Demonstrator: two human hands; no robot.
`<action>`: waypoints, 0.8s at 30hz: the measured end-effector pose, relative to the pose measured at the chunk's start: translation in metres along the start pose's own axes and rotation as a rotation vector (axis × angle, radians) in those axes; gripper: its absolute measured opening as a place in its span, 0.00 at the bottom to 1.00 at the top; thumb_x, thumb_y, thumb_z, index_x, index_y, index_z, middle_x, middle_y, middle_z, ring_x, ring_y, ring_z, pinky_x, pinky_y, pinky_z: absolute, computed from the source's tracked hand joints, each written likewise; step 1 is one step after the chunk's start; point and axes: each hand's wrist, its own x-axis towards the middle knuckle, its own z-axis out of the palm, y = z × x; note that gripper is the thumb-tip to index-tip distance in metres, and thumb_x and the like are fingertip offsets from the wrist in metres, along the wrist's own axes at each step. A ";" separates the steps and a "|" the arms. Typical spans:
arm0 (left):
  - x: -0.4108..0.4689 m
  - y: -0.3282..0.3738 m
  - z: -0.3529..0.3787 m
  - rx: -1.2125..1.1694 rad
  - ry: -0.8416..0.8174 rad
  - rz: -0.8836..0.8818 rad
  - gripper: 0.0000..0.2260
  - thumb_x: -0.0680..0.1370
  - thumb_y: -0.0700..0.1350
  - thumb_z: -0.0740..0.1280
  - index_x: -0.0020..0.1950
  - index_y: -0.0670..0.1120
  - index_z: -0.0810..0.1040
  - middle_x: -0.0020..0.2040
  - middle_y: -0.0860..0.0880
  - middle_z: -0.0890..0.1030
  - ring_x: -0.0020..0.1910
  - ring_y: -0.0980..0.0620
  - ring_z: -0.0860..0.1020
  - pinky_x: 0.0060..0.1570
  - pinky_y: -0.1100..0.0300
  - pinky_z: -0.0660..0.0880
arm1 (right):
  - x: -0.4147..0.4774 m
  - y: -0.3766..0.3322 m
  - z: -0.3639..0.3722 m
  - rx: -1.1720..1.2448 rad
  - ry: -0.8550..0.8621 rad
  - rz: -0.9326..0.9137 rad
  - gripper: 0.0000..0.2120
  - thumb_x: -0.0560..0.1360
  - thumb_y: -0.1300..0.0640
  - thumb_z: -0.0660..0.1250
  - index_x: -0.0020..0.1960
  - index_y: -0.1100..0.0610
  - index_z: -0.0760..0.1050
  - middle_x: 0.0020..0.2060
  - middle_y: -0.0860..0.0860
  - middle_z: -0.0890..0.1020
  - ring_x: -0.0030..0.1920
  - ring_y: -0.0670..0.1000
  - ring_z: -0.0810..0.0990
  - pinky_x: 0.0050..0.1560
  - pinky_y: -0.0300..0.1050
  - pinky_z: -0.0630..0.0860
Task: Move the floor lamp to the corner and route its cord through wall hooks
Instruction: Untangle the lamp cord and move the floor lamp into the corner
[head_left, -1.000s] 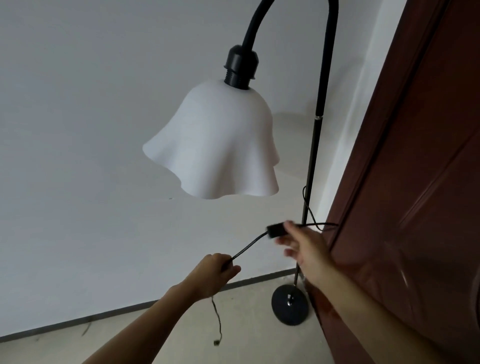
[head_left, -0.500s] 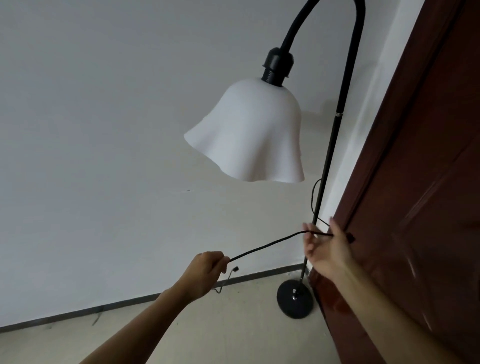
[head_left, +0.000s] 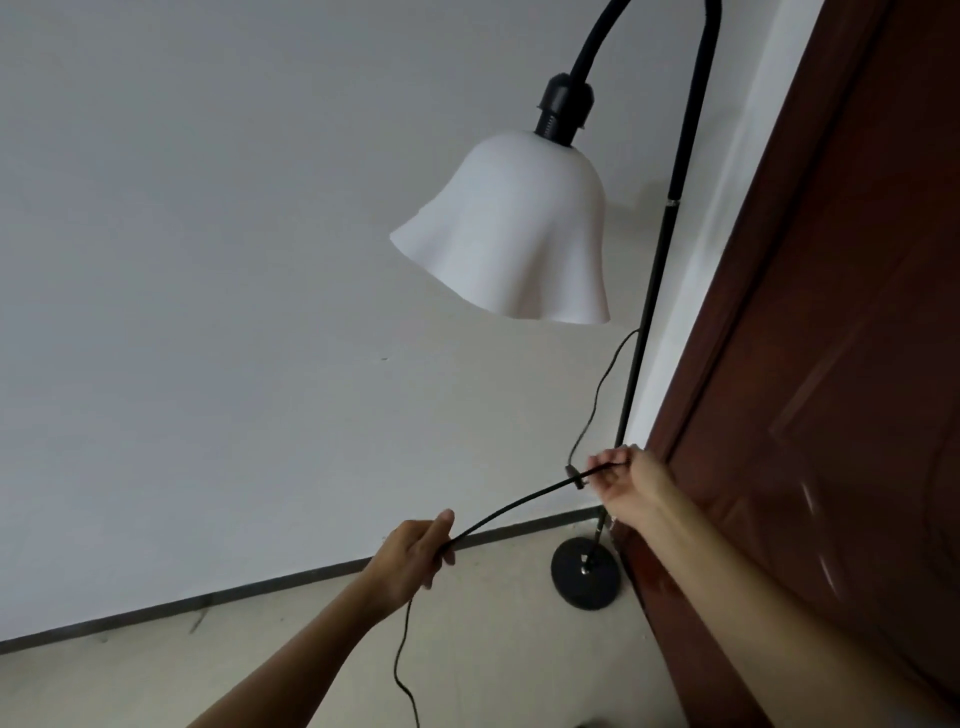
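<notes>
Left hand (head_left: 415, 556) closed around the cord (head_left: 519, 503), thumb up, the slack dropping from the fist toward the near floor (head_left: 519, 649). Right hand (head_left: 626, 480) pinches the same cord farther along, fingers curled by the small inline switch (head_left: 574, 477). Between the two the cord runs taut, rising to the right; probably held so to draw out a straight length for routing.

Beyond the right hand, the cord loops up and meets the pole (head_left: 644, 332) below the shade (head_left: 514, 228).

Lamp stands at far right, base (head_left: 587, 574) on the floor just beside the brown door (head_left: 831, 415), close to the wall (head_left: 208, 260) and its baseboard. It looks already placed.

No wall hooks visible anywhere on this stretch of wall, so cord routing not yet begun.
</notes>
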 end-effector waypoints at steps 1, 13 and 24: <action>-0.006 -0.008 -0.001 -0.015 -0.003 -0.025 0.28 0.81 0.59 0.51 0.33 0.43 0.78 0.27 0.48 0.73 0.28 0.51 0.73 0.41 0.55 0.72 | 0.003 -0.008 -0.004 0.018 0.011 -0.023 0.19 0.83 0.59 0.49 0.33 0.57 0.63 0.18 0.52 0.68 0.23 0.50 0.69 0.29 0.42 0.76; -0.027 -0.048 -0.023 0.007 0.086 -0.203 0.18 0.78 0.53 0.65 0.32 0.44 0.79 0.27 0.51 0.70 0.27 0.55 0.67 0.29 0.63 0.65 | 0.041 -0.017 -0.085 -0.378 0.325 -0.035 0.16 0.82 0.59 0.49 0.36 0.57 0.65 0.31 0.53 0.67 0.31 0.49 0.67 0.30 0.44 0.75; 0.043 0.014 -0.012 0.012 0.219 -0.147 0.15 0.76 0.49 0.68 0.31 0.45 0.79 0.21 0.54 0.70 0.23 0.56 0.66 0.29 0.61 0.63 | 0.090 -0.098 -0.029 -1.325 0.206 -0.603 0.12 0.75 0.51 0.66 0.42 0.60 0.78 0.38 0.58 0.82 0.38 0.56 0.79 0.43 0.49 0.77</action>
